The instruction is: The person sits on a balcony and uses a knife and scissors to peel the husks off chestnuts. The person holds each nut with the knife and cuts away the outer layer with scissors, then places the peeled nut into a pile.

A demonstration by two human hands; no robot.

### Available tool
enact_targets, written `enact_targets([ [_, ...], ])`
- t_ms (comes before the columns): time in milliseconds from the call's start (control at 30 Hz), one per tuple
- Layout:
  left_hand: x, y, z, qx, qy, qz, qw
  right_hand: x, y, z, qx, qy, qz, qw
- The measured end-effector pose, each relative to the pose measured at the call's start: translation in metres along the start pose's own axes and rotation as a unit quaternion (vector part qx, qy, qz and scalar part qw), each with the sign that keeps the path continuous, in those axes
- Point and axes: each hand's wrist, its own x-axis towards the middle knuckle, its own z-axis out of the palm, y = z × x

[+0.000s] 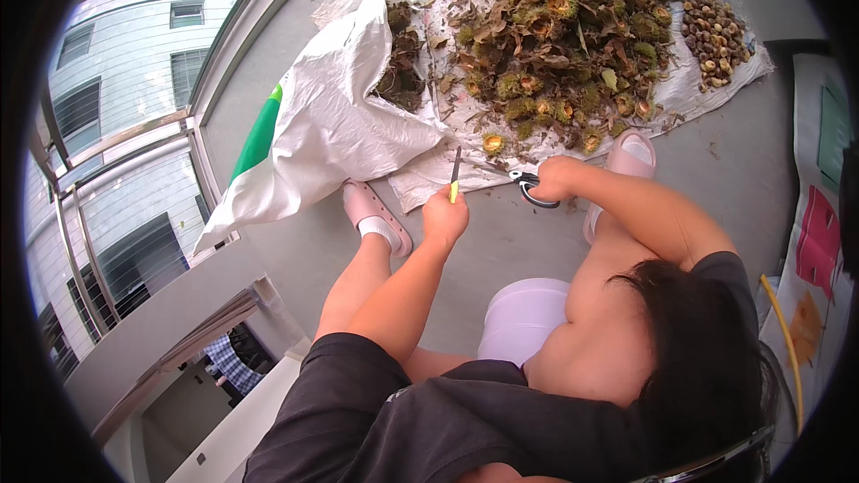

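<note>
My left hand (445, 217) grips a slim tool, apparently a small knife (457, 171), by its yellow handle, with its narrow dark blade pointing away from me. In my right hand (562, 178) is a pair of scissors (539, 196) with black and white handle loops; their blades point left, toward the knife. Both tools are just above the near edge of a white woven sheet (417, 182). Beyond them rises a large heap of spiny chestnut burs (557, 33) mixed with dry brown leaves, several burs split open. One opened bur (493, 143) lies close to the blades.
Loose brown chestnuts (715, 40) are gathered at the sheet's right side. A white woven sack (335, 100) with a green patch spreads at left, dark plant debris (405, 60) at its mouth. My feet wear pink clogs (379, 215). A whitish round stool or bucket (523, 315) is between my legs.
</note>
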Motion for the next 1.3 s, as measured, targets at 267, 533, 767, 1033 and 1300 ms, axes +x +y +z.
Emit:
enact_targets([
  [267, 0.032, 0.020, -0.051, 0.031, 0.149, 0.225, 0.963, 0.010, 0.034, -0.012, 0.147, 0.073, -0.002, 0.986],
  [533, 0.089, 0.041, -0.110, 0.157, 0.152, 0.115, 0.969, -0.006, 0.061, -0.043, 0.379, 0.223, 0.054, 0.897],
  [767, 0.110, -0.010, -0.180, 0.165, 0.221, -0.048, 0.960, -0.021, 0.061, -0.046, 0.348, 0.243, 0.092, 0.901],
  [1033, 0.145, -0.070, -0.212, 0.096, 0.210, -0.128, 0.965, -0.058, 0.028, -0.038, 0.142, 0.330, 0.034, 0.933],
  [1300, 0.167, -0.114, -0.229, 0.079, 0.223, -0.204, 0.950, -0.058, 0.015, -0.041, 0.091, 0.350, 0.053, 0.931],
])
